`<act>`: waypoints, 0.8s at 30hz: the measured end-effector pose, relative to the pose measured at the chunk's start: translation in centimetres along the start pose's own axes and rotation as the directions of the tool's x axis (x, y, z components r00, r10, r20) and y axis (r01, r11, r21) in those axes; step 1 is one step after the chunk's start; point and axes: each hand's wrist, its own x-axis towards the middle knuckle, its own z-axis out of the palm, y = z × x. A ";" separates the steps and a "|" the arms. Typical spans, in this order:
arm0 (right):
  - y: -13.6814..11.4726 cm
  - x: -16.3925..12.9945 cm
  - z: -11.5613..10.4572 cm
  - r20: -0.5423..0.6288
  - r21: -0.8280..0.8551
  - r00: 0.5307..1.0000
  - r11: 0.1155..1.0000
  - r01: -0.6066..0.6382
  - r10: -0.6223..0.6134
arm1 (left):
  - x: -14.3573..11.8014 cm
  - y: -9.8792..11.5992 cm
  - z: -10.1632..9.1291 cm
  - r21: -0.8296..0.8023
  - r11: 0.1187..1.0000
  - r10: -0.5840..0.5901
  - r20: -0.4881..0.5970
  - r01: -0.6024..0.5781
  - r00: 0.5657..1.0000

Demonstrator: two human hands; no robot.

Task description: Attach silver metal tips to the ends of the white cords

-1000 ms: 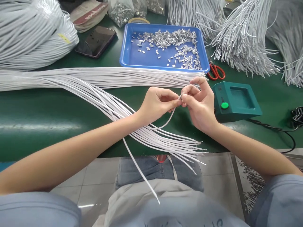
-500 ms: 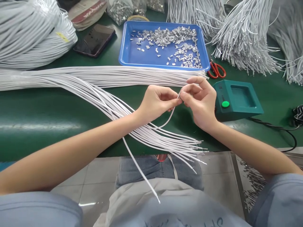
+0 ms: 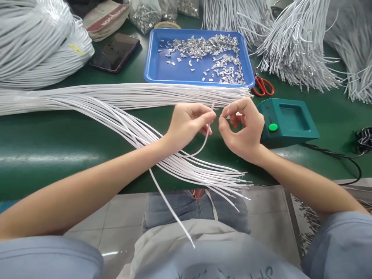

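My left hand (image 3: 187, 123) pinches a white wire (image 3: 205, 140) close to its end, and the tip sticks up above the thumb. The rest of that wire curves down to a fanned bundle of white wires (image 3: 192, 168) under my left wrist. A small gap to the right, my right hand (image 3: 245, 130) has thumb and forefinger pressed together. Anything between those fingertips is too small or hidden to make out. Behind both hands, a straight bundle of white wires (image 3: 139, 95) lies across the green table (image 3: 58, 155).
A blue tray (image 3: 171, 73) of small metal terminals stands behind the wires, with red-handled scissors (image 3: 263, 86) by its corner. A teal device (image 3: 287, 122) with a green button sits right of my right hand. A phone (image 3: 115, 52) and large wire bundles (image 3: 299, 46) lie farther back.
My hands were touching at the wire end and are now apart. The wire tip now shows above my left thumb, and my right fingers have curled into a pinch.
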 end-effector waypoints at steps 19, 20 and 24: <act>0.8 1.3 -0.3 0.170 0.322 0.941 0.887 -0.332 0.291 | -0.2 0.4 0.0 -0.051 0.999 -0.004 0.178 0.014 0.984; 0.7 1.3 -0.3 0.166 0.333 0.943 0.884 -0.328 0.288 | -0.2 0.4 0.0 -0.044 0.999 0.003 0.182 0.006 0.983; 0.5 1.5 -0.4 0.180 0.341 0.940 0.878 -0.335 0.289 | -0.2 0.5 0.0 -0.001 1.000 0.013 0.189 -0.014 0.982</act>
